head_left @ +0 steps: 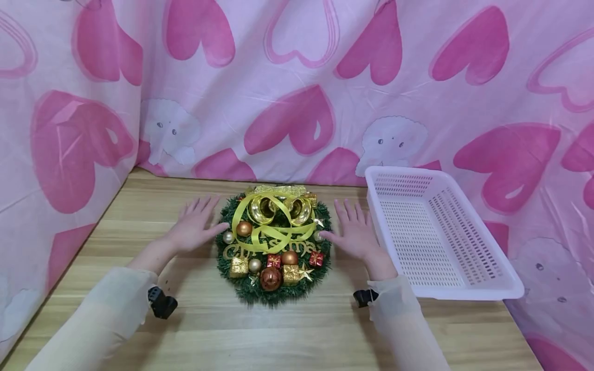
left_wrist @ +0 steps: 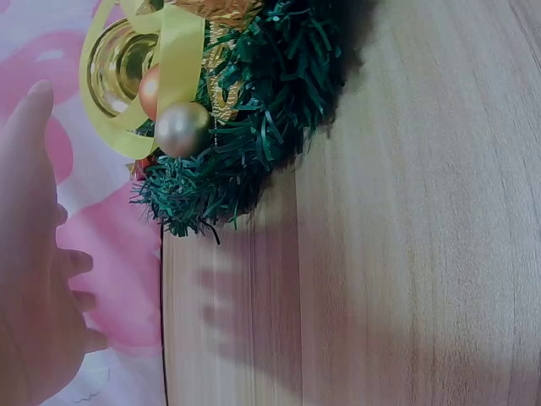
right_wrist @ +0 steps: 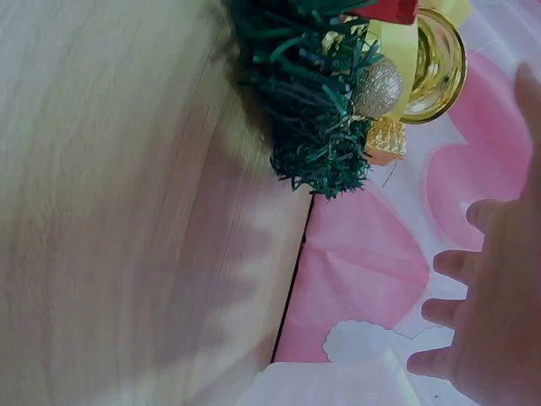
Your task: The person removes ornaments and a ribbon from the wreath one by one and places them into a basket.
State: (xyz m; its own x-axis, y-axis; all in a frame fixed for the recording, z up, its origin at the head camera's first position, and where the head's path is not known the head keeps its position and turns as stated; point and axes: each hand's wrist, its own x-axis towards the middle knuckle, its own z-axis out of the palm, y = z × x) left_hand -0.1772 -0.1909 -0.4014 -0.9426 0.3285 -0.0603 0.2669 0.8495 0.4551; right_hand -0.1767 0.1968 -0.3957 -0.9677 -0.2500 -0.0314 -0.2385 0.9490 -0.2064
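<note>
A green Christmas wreath (head_left: 248, 295) lies on the wooden table, decorated with gold bells (head_left: 300, 210), a yellow ribbon (head_left: 238, 216), brown and gold baubles (head_left: 271, 279), small gift boxes (head_left: 238, 267) and gold lettering. On its left side my left hand (head_left: 194, 226) is spread with fingers straight, the thumb tip at the wreath's edge. My right hand (head_left: 357, 232) mirrors it on the other side, fingers extended and thumb pointing at the wreath. Neither palm holds anything. In the left wrist view, the left hand (left_wrist: 34, 279) appears beside the wreath (left_wrist: 279, 101); the right wrist view shows the right hand (right_wrist: 499, 271) likewise.
A white plastic basket (head_left: 468, 293) with slotted walls stands on the right of the table (head_left: 260, 340), close to the right hand and forearm. Behind and at both sides hangs a pink curtain (head_left: 287, 77) with hearts. Black wrist cameras (head_left: 161, 303) sit at both cuffs.
</note>
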